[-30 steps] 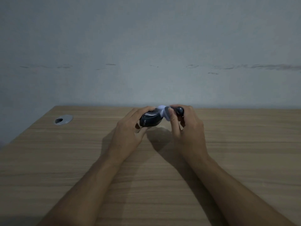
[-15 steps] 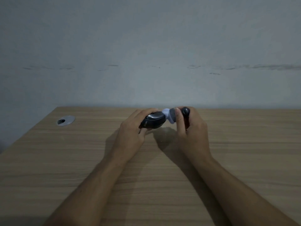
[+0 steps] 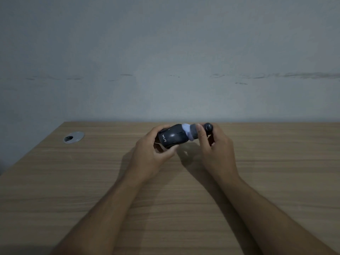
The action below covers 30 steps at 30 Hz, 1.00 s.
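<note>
A dark computer mouse with white lettering is held above the wooden desk near its far edge. My left hand grips the mouse from below and behind. My right hand holds a dark handled tool whose pale, rounded head presses against the mouse's front end. The right thumb lies across the tool's neck.
A round metal cable grommet is set into the desk at the far left. A plain grey wall rises directly behind the desk's far edge. The desk's left edge runs diagonally at the left.
Both hands have shifted slightly right. The mouse has turned so its top with the lettering faces me more, and the tool's head has stayed against its front.
</note>
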{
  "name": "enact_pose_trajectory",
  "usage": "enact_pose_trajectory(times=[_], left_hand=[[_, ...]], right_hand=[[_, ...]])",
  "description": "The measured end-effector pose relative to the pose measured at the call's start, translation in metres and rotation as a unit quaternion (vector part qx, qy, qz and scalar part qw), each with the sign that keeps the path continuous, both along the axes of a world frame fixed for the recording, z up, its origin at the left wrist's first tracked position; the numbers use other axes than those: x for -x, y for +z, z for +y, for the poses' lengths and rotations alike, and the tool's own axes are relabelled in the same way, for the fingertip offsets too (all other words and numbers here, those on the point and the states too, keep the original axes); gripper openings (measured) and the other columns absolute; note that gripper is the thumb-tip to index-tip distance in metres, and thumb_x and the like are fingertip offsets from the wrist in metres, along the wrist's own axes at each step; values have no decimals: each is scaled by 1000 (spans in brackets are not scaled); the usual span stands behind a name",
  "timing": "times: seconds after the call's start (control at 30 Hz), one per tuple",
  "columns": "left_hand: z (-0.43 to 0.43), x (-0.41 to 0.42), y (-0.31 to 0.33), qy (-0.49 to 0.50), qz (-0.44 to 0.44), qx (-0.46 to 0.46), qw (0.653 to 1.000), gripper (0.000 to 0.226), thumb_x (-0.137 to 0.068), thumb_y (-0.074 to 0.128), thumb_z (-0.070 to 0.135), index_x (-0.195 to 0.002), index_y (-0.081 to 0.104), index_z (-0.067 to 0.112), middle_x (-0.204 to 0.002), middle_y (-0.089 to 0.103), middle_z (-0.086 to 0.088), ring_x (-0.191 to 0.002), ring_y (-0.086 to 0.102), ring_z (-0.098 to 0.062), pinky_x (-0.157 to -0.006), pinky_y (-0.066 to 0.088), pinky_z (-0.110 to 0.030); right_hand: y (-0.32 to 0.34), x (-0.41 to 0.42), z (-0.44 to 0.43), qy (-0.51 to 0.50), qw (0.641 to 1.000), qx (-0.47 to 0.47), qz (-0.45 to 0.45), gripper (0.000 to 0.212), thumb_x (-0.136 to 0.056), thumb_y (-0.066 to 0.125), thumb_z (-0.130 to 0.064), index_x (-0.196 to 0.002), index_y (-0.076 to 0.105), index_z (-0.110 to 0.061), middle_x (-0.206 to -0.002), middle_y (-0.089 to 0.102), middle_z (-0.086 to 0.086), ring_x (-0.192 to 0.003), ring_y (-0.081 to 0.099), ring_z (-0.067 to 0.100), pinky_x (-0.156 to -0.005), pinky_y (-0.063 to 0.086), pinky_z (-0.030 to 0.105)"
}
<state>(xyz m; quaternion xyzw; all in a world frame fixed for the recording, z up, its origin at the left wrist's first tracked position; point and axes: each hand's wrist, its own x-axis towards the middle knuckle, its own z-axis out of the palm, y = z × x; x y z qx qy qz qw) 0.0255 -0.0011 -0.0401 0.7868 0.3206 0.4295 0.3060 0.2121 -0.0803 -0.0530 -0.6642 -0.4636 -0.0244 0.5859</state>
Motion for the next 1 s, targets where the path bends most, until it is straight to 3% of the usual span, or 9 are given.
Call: enact_pose_trajectory(times=[0.13,0.27,0.37,0.47,0.63,0.73,0.83,0.9,1.0], left_hand=[[-3,1,2,26,27,13,999,52,-86,89,30,-133,69,34,-105,79,16,-78,68,12,-68,45,-2],[-4,3,4,17,52,22,998,54,-87,88,26,-136,68,32,-108,76,17,-89,68,12,-68,48,-2],[-5,1,3,5,54,21,998,50,-87,88,28,-133,69,32,-106,78,15,-77,69,8,-64,50,-6],[-5,1,3,6,41,17,999,48,-88,88,32,-132,69,33,-103,78,15,-75,70,7,-64,51,-9],[-2,-4,1,26,75,-29,996,54,-84,88,28,-133,68,28,-103,76,14,-83,69,3,-70,46,-6],[3,-2,0,30,86,-13,996,38,-83,89,16,-115,71,28,-102,75,13,-87,70,3,-70,47,-6],[4,2,1,32,69,-19,997,36,-81,84,-4,-103,75,24,-104,73,18,-92,64,21,-77,48,0],[6,3,0,33,42,-14,998,46,-79,89,7,-121,77,21,-109,77,15,-99,70,12,-86,57,-11],[6,4,-1,32,12,8,999,48,-86,89,27,-131,73,28,-107,81,12,-95,76,-1,-83,64,-27]], right_hand=[[6,4,-4,44,999,-4,4,17,-110,65,-35,-102,75,-24,-64,60,-16,-60,57,5,-60,37,12],[11,13,-8,118,993,0,-24,22,-109,64,-38,-103,75,-20,-79,72,-5,-69,66,10,-63,48,21],[6,8,-4,64,998,11,-25,22,-108,66,-35,-94,70,-18,-73,67,-8,-66,61,1,-60,40,10],[2,-2,-1,0,1000,31,-7,24,-108,67,-33,-92,70,-15,-68,63,-10,-66,61,-4,-60,40,8],[8,10,-4,51,999,4,-12,21,-109,66,-36,-101,75,-18,-60,58,-17,-57,57,1,-57,36,10],[18,28,-8,109,992,-34,-49,18,-108,66,-34,-106,76,-18,-73,64,-18,-62,59,5,-62,41,15],[16,38,-10,141,983,-40,-110,21,-108,65,-33,-104,74,-15,-81,69,-9,-66,62,12,-61,48,25],[13,38,-10,137,984,-32,-111,23,-109,64,-35,-100,72,-15,-80,69,-6,-68,63,15,-60,48,26],[8,31,-9,85,994,-22,-66,24,-107,66,-35,-94,71,-16,-75,66,-7,-67,62,12,-59,43,19]])
